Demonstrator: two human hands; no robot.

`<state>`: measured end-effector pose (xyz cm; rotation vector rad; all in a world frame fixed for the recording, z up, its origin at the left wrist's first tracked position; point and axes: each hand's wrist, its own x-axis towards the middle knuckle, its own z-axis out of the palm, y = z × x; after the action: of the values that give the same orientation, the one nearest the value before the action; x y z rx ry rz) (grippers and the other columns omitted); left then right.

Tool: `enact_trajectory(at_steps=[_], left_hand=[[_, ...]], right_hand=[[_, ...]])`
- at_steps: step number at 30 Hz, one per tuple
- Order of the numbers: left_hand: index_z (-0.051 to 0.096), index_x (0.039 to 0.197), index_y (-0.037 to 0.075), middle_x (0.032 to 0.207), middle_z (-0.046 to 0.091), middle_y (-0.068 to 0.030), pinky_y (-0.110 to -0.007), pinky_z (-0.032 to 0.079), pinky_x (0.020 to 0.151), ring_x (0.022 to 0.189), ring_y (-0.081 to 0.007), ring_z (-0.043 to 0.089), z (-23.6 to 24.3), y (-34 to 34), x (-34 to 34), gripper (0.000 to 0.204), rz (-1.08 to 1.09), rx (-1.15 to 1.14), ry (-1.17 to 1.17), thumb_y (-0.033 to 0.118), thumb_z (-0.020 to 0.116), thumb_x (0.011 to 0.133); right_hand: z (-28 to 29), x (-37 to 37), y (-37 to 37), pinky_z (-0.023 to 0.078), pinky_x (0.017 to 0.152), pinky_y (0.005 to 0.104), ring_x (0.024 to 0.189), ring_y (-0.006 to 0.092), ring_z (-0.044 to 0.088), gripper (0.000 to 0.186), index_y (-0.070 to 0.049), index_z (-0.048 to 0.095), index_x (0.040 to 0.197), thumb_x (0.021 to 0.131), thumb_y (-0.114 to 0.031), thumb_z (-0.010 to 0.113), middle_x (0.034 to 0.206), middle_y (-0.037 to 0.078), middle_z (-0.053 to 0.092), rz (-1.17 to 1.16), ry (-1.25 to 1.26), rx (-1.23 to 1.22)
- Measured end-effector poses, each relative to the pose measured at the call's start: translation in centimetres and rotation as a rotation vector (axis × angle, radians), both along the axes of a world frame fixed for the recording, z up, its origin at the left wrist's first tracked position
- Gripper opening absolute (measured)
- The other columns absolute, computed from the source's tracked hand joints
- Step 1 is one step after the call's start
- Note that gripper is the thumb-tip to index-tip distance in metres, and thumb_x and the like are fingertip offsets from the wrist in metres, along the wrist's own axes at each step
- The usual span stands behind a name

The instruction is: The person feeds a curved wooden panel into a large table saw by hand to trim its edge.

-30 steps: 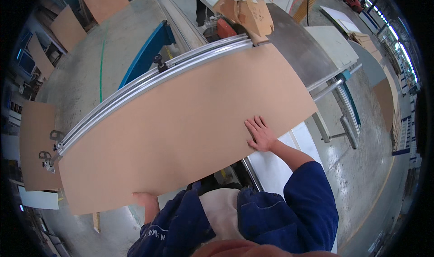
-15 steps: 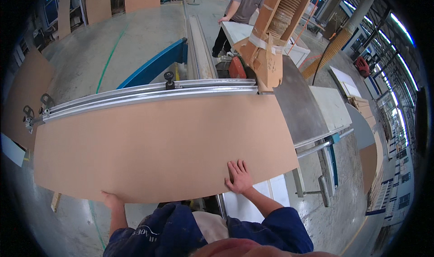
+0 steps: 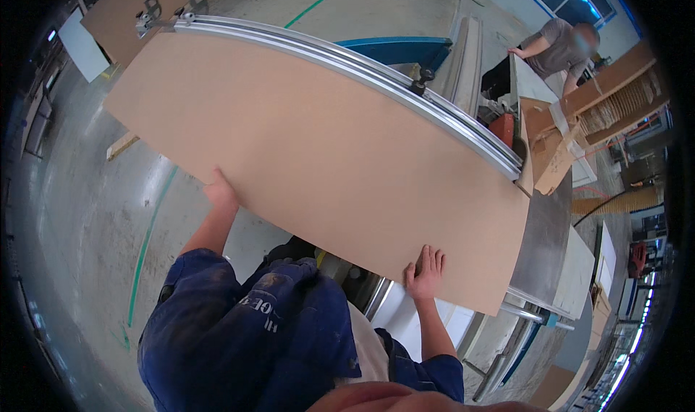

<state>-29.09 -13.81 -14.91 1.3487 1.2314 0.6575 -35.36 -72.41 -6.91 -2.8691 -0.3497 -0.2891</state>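
Note:
A wide, light-brown board (image 3: 326,151) lies before me, its far edge along a silver metal fence (image 3: 289,48). My left hand (image 3: 223,195) grips the near edge left of the middle, thumb on top and the other fingers hidden underneath. Flat on the board's top, close to the near edge and toward the right end, rests my right hand (image 3: 426,274) with its fingers stretched out. A black knob (image 3: 421,80) stands on the fence. The board's right end reaches a grey metal machine table (image 3: 539,231).
Beyond the fence, a co-worker (image 3: 557,50) leans over a white panel (image 3: 534,79). A cardboard-and-wood housing (image 3: 554,144) with a ribbed hose stands at the fence's right end, beside a red part (image 3: 501,128). A blue curved arm (image 3: 398,50) lies behind the fence.
My view has swung left, so the board and fence now slant down to the right. Both hands stay on the board; the left still holds its edge. The co-worker bends lower.

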Motion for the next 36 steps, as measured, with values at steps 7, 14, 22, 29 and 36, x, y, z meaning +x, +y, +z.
enact_trajectory(at_steps=[7, 14, 22, 29, 36], left_hand=[[0.060, 0.133, -0.005, 0.131, 0.066, -0.0194, -0.045, 0.055, 0.097, 0.114, -0.0314, 0.066, -3.3, -6.8, -0.7, 0.065, 0.092, -0.199, -0.104, 0.049, 0.065, 0.099], [0.062, 0.133, -0.004, 0.128, 0.067, -0.0155, -0.044, 0.057, 0.093, 0.110, -0.0292, 0.067, 5.3, -12.0, -0.4, 0.063, -0.017, -0.385, -0.152, 0.051, 0.060, 0.102], [0.055, 0.141, -0.006, 0.139, 0.062, -0.0145, -0.045, 0.052, 0.100, 0.118, -0.0307, 0.063, -1.3, -6.2, -2.2, 0.070, -0.168, -0.143, -0.210, 0.054, 0.053, 0.104], [0.055, 0.140, -0.008, 0.138, 0.063, -0.0177, -0.045, 0.051, 0.101, 0.122, -0.0331, 0.062, 0.2, -7.1, -0.4, 0.072, -0.136, -0.136, 0.025, 0.054, 0.052, 0.104], [0.064, 0.135, 0.007, 0.115, 0.070, -0.0160, -0.042, 0.059, 0.082, 0.103, -0.0270, 0.069, 1.2, -10.6, -3.5, 0.062, -0.297, -0.309, -0.143, 0.055, 0.065, 0.096]], right_hand=[[1.7, 1.3, 0.2, 0.027, 0.121, 0.0604, 0.136, 0.0505, 0.046, 0.067, 0.005, 0.054, 0.140, 0.082, -0.027, 0.065, 0.139, 0.028, 0.057, 0.005, 0.092, 0.014], [0.9, 1.5, -1.8, 0.027, 0.123, 0.0545, 0.139, 0.0424, 0.048, 0.067, 0.001, 0.054, 0.142, 0.088, -0.038, 0.063, 0.145, 0.021, 0.057, 0.114, 0.087, -0.031], [1.2, 1.7, -0.3, 0.027, 0.125, 0.0504, 0.143, 0.0388, 0.046, 0.074, 0.001, 0.046, 0.150, 0.091, -0.040, 0.062, 0.148, 0.023, 0.054, 0.036, 0.174, 0.033], [2.1, 2.4, -0.5, 0.032, 0.123, 0.0480, 0.138, 0.0374, 0.051, 0.066, 0.000, 0.052, 0.144, 0.089, -0.033, 0.065, 0.145, 0.020, 0.057, 0.016, 0.055, 0.054], [1.5, 3.4, -0.5, 0.036, 0.121, 0.0484, 0.132, 0.0388, 0.056, 0.059, 0.000, 0.057, 0.138, 0.088, -0.030, 0.065, 0.139, 0.022, 0.061, 0.030, -0.014, 0.126]])
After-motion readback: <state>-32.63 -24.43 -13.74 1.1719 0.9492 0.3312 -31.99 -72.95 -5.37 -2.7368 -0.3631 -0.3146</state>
